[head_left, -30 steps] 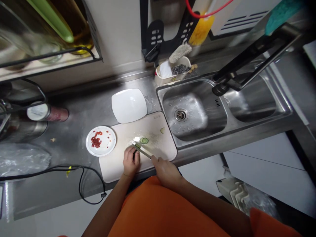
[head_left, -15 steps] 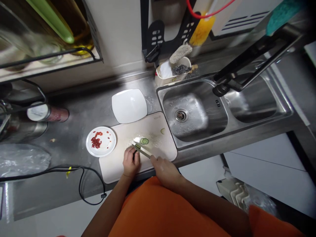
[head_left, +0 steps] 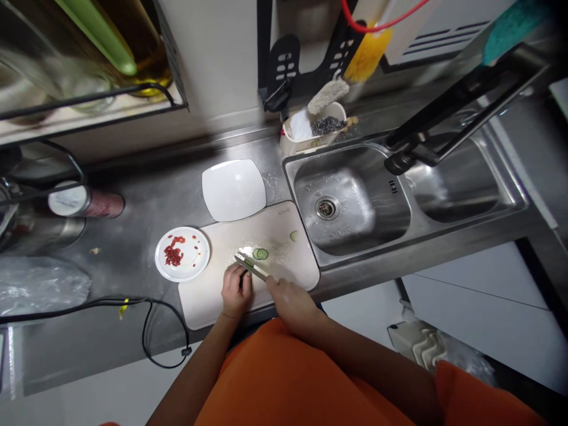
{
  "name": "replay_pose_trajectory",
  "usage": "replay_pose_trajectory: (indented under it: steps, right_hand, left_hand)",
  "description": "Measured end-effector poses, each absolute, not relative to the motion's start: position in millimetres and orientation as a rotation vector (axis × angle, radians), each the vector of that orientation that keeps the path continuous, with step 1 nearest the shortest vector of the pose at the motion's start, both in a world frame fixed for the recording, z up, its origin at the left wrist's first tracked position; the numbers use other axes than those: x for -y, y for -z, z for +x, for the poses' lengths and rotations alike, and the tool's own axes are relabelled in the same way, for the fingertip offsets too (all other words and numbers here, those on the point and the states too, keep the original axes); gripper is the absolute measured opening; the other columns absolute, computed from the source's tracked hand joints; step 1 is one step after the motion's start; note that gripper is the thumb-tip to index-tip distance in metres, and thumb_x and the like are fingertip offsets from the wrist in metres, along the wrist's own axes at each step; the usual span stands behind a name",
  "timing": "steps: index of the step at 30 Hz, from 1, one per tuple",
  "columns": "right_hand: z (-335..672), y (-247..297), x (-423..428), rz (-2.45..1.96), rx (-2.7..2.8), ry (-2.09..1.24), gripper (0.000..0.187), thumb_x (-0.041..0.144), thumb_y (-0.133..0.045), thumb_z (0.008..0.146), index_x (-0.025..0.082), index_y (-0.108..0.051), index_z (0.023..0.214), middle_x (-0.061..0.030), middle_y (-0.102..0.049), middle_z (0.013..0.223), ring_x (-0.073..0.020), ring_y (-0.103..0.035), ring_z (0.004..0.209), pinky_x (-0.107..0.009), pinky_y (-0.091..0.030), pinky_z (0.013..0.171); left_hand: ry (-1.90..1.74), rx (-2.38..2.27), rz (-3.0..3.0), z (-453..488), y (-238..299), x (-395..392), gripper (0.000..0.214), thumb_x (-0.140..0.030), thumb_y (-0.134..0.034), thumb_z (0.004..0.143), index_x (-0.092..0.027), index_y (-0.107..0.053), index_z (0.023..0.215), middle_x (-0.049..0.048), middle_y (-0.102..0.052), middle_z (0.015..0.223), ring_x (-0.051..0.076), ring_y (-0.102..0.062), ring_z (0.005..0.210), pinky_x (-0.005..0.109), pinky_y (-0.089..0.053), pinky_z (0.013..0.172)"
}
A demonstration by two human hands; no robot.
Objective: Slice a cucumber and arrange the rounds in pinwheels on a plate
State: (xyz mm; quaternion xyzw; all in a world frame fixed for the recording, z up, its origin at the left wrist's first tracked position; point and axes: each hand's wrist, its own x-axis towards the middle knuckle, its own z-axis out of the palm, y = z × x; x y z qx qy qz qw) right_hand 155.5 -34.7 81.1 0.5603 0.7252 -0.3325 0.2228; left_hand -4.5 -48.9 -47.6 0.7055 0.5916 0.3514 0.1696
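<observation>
A pale cutting board [head_left: 284,228] lies on the steel counter beside the sink. My left hand [head_left: 235,291] is curled over a piece of cucumber on the board, most of it hidden under the fingers. My right hand [head_left: 290,302] is closed on the handle of a knife [head_left: 251,266], whose blade rests against the cucumber right at my left fingertips. Cut cucumber slices [head_left: 260,254] lie just beyond the blade, and one more slice [head_left: 293,235] sits near the board's right edge.
A small round plate [head_left: 195,269] with chopped red chilli sits left of the board. A square white plate [head_left: 234,189] lies behind it. The double sink [head_left: 355,201] with a black tap [head_left: 444,118] is on the right. A black cable [head_left: 146,331] loops along the counter's front.
My right hand and the knife have shifted slightly to the left along the cucumber. My left hand has stayed in place.
</observation>
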Motion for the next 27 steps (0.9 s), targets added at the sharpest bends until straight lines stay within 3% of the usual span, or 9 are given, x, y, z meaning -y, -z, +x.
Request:
replay_pose_trajectory:
  steps: [20, 27]
  right_hand:
    - [138, -40, 32, 1.676, -2.091, 0.909, 0.031, 0.008, -0.027, 0.092, 0.016, -0.053, 0.107, -0.0086, -0.064, 0.085, -0.0188, -0.064, 0.077, -0.026, -0.047, 0.062]
    - [153, -42, 30, 1.670, -2.088, 0.988, 0.036, 0.008, -0.029, 0.090, 0.017, -0.052, 0.116, -0.0081, -0.064, 0.087, -0.0192, -0.062, 0.083, -0.027, -0.045, 0.070]
  left_hand:
    - [-1.002, -1.674, 1.988, -4, 46, 49, 0.015, -0.018, -0.049, 0.086, -0.015, -0.059, 0.098, 0.0094, -0.063, 0.095, 0.018, -0.057, 0.097, 0.037, -0.048, 0.089]
    - [-1.011, -1.651, 1.993, -4, 46, 48, 0.019, -0.019, -0.049, 0.086, -0.015, -0.058, 0.102, 0.0104, -0.063, 0.098, 0.019, -0.057, 0.098, 0.039, -0.048, 0.090]
